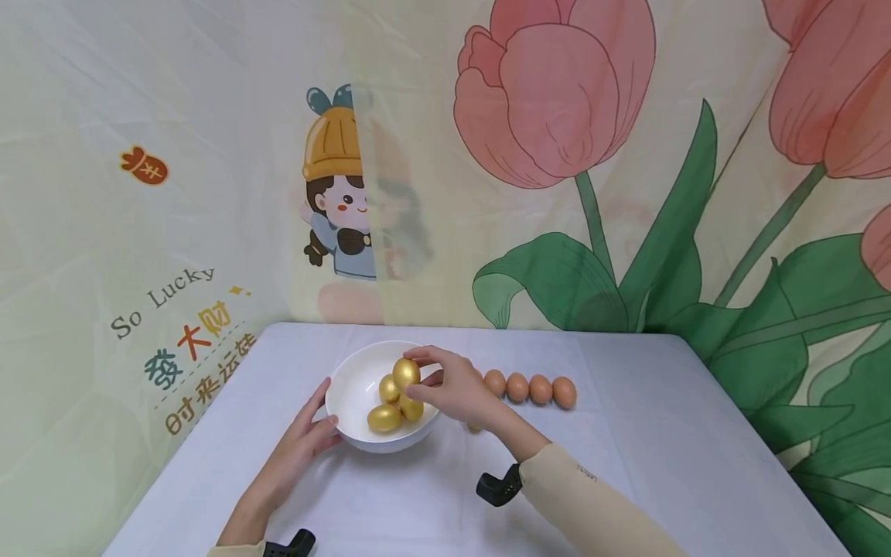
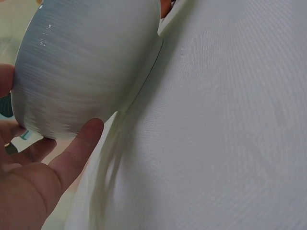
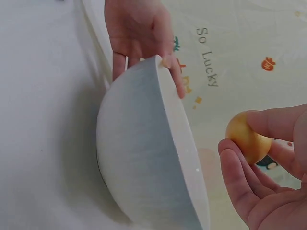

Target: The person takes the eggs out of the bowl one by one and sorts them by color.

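Observation:
A white bowl (image 1: 348,402) stands on the table, with three golden eggs (image 1: 384,418) lying inside it. My left hand (image 1: 306,433) holds the bowl's left side. The left wrist view has its thumb (image 2: 79,146) against the outer wall of the bowl (image 2: 91,62) and other fingers up near the rim. Over the bowl, my right hand (image 1: 455,387) pinches another golden egg (image 1: 407,373) between thumb and fingertips. In the right wrist view this egg (image 3: 247,137) appears beyond the rim, apart from the bowl wall.
Right of the bowl, several brown eggs (image 1: 540,389) form a row, its left end partly behind my right hand. A small rounded thing (image 1: 475,427) peeks out under the right wrist. White cloth (image 1: 626,449) covers the table; a printed curtain (image 1: 431,309) hangs behind it.

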Motion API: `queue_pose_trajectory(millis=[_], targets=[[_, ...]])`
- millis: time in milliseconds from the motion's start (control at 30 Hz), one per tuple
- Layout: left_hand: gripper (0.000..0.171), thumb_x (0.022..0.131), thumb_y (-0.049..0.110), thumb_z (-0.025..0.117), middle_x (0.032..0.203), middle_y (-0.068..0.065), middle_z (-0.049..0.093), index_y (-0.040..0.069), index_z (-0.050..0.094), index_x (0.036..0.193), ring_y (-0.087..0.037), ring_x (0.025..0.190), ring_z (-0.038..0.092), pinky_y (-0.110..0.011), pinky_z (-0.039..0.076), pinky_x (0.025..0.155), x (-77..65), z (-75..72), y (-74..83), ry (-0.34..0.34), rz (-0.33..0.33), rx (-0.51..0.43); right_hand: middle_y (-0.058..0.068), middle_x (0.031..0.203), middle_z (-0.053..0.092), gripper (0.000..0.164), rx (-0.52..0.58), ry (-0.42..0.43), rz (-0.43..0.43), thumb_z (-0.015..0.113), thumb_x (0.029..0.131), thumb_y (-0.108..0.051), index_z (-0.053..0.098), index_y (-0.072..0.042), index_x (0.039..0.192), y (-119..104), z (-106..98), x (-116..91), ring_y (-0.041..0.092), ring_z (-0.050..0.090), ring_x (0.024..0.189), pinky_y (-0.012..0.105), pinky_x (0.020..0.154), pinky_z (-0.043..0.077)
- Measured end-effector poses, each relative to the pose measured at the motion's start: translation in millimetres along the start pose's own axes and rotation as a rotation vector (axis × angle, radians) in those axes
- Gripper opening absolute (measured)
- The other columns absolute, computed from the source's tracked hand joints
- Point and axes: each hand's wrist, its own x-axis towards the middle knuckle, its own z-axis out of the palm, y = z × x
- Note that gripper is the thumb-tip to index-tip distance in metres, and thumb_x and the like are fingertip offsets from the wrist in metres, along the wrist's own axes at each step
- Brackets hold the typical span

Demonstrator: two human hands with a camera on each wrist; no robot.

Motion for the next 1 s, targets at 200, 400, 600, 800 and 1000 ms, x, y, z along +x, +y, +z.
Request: queue_pose_trajectory(millis=[200,400,600,800,1000], targets=[[0.071,0.113,0.022,0.05,0.178,-0.017,0.002,0.023,0.012,0.173,-0.046,0.145,0.047,-0.041,0.057,0.109,0.0,-0.5,-0.4,0.003,0.006,-0.007,0.001,0.136,0.067,0.051,-0.03,0.059,0.008,0.082,0.094,-0.021,0.066,-0.028,0.141,11,-15,-17,0.014,0.072,0.097,0.029,0.077,0.064],[0.071,0.113,0.023,0.05,0.178,-0.017,0.002,0.023,0.011,0.173,-0.046,0.146,0.047,-0.041,0.057,0.109,-0.6,-2.2,0.6,0.009,0.008,0.003,0.001,0.137,0.067,0.05,-0.025,0.127,0.036,0.082,0.093,-0.018,0.067,-0.025,0.14,29,-27,-28,0.016,0.07,0.095,0.029,0.078,0.065],[0.072,0.113,0.023,0.05,0.178,-0.018,0.002,0.023,0.011,0.173,-0.047,0.145,0.048,-0.04,0.057,0.11,0.2,-2.6,-0.4,0.0,0.012,0.004,0.003,0.136,0.068,0.053,-0.011,0.225,0.067,0.083,0.091,-0.013,0.068,-0.023,0.14,43,-38,-44,0.019,0.069,0.095,0.027,0.078,0.064],[0.072,0.113,0.023,0.05,0.178,-0.018,0.002,0.023,0.01,0.173,-0.047,0.146,0.046,-0.04,0.057,0.109,1.2,-2.3,-0.3,-0.004,0.011,-0.003,0.003,0.132,0.068,0.054,0.082,0.259,0.103,0.085,0.091,-0.013,0.068,-0.025,0.141,57,-49,-57,0.02,0.07,0.096,0.026,0.082,0.063],[0.073,0.113,0.023,0.05,0.178,-0.017,0.002,0.024,0.009,0.173,-0.046,0.147,0.046,-0.04,0.057,0.11,1.7,-1.5,-1.2,-0.009,0.003,-0.004,0.003,0.136,0.068,0.055,0.093,0.277,0.114,0.083,0.093,-0.015,0.065,-0.023,0.144,71,-57,-66,0.022,0.069,0.102,0.026,0.086,0.061]])
